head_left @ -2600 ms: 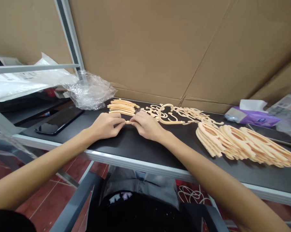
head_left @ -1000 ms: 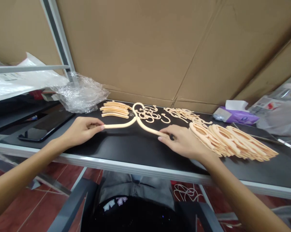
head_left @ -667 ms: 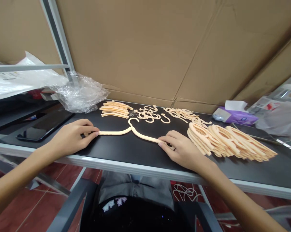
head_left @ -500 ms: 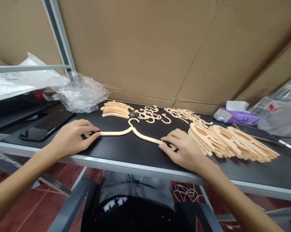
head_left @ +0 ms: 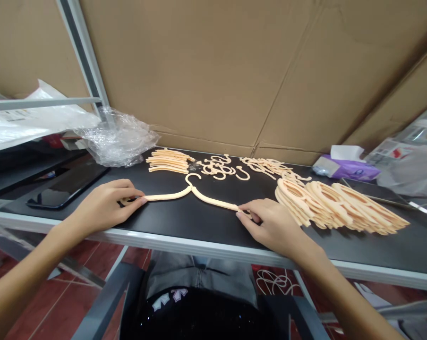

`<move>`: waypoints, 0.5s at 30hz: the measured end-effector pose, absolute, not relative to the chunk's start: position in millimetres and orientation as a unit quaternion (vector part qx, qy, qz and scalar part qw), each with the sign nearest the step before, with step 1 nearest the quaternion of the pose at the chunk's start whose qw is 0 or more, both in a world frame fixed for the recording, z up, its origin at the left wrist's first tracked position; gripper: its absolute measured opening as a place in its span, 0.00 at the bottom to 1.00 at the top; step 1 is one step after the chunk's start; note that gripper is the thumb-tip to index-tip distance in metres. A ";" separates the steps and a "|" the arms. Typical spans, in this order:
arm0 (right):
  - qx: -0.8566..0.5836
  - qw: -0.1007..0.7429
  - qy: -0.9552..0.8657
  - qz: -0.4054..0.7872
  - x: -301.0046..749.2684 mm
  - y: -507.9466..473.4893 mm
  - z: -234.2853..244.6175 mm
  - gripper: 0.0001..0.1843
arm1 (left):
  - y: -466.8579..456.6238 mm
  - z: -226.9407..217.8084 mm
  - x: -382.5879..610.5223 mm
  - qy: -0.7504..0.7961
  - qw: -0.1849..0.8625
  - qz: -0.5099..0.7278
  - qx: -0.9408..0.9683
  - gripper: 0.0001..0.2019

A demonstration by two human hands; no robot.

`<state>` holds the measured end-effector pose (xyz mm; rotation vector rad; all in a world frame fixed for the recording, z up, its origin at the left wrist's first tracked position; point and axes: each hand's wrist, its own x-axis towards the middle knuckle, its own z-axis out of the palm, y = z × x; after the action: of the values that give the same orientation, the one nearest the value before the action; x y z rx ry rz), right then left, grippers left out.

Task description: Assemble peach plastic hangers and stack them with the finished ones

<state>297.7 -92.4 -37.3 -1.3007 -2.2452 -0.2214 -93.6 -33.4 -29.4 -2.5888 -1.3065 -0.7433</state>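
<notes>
A pale orange hanger [head_left: 190, 192] with a small hook lies flat on the black table [head_left: 185, 219]. My left hand [head_left: 105, 204] pinches its left end with closed fingers. At the other end, my right hand [head_left: 270, 224] has its fingers curled over the hanger's right tip. Behind the hanger lie a stack of curved arm pieces [head_left: 168, 162], loose hook pieces [head_left: 220, 169] and further thin pieces [head_left: 266, 166]. A fanned row of oval ring pieces [head_left: 341, 207] sits just right of my right hand.
A dark phone [head_left: 63, 186] lies at the left. Crumpled clear plastic [head_left: 119, 137] sits by a metal post. A purple tissue pack [head_left: 346, 167] and another dark flat device [head_left: 374, 194] are at the right. Cardboard [head_left: 234, 71] walls the back.
Earlier both hands worked close together at the piles. They then spread apart along the joined hanger, drew it toward me and laid it flat. In the last half second little moved.
</notes>
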 end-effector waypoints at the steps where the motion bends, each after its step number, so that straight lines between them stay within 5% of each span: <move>1: -0.483 0.265 -0.830 -0.082 297.7 -92.4 -37.2 0.11 | -33.6 -29.4 -93.5 -0.436 0.074 -0.247 -0.863 0.17; 15: -0.502 0.302 -0.802 -0.114 300.1 -96.0 -38.8 0.12 | -40.2 -29.7 -91.2 -0.459 0.120 -0.296 -0.829 0.16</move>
<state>300.1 -96.0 -38.8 -1.3315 -2.1270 -0.3012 -91.2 -40.2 -29.7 -2.4219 -1.3425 -0.8650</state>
